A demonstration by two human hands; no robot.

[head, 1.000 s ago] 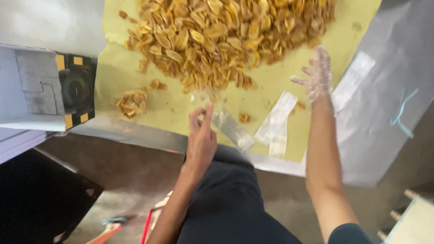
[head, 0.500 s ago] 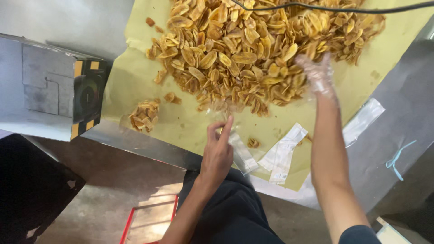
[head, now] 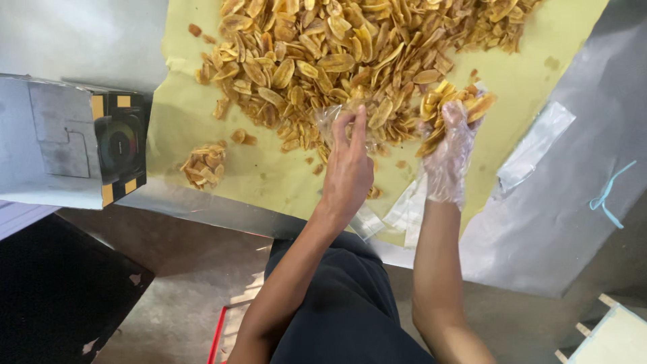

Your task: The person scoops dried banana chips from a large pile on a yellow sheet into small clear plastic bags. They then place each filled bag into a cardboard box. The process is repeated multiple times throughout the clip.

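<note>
Head view: yellow paper (head: 269, 178) covers the steel surface (head: 559, 222); left hand (head: 347, 168) pinches a clear bag (head: 330, 120), gloved right hand (head: 448, 158) grips chips (head: 451, 101) near its edge.

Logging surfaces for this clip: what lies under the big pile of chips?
The pile of chips rests on a yellow paper sheet, which lies on a grey metal table. The paper beneath the pile's middle is covered, so its condition cannot be seen.
</note>
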